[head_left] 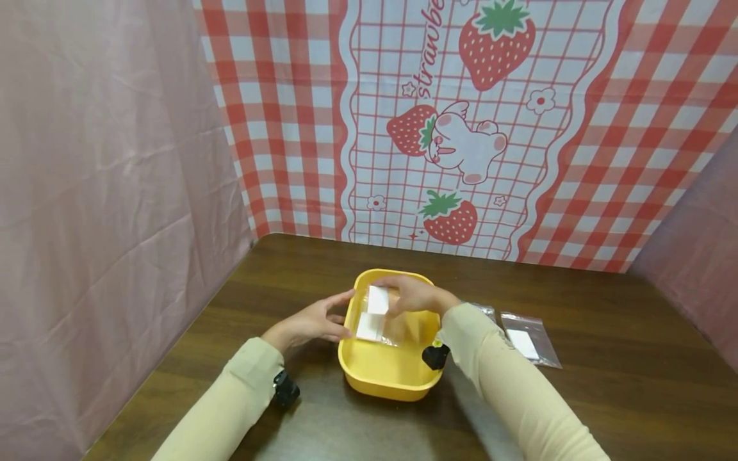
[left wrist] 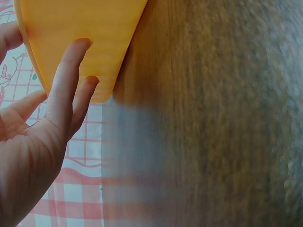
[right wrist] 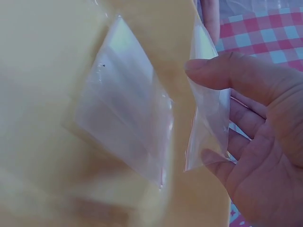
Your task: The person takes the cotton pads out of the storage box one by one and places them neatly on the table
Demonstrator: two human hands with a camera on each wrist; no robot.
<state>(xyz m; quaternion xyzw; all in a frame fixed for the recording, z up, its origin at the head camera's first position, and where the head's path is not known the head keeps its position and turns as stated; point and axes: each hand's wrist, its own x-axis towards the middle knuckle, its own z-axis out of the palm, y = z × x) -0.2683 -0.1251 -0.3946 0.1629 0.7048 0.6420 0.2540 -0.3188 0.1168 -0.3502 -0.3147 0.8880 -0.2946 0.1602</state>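
My right hand (head_left: 418,294) is inside a yellow plastic bin (head_left: 392,388), pinching a small clear zip bag (right wrist: 208,111) with a white piece in it between thumb and fingers. A second clear bag (right wrist: 125,94), also holding something white, lies in the bin beside it. At the bin's left side is my left hand (head_left: 314,325), its fingers fairly straight and spread. In the left wrist view, its fingertips (left wrist: 78,47) rest against the outer wall, and another finger reaches the rim.
To the right of the bin, a clear zip bag (head_left: 527,342) with a white piece lies on the dark wooden table (head_left: 623,384). Another bag (head_left: 483,312) is partly hidden by the right sleeve. A red checked strawberry cloth (head_left: 450,147) hangs behind.
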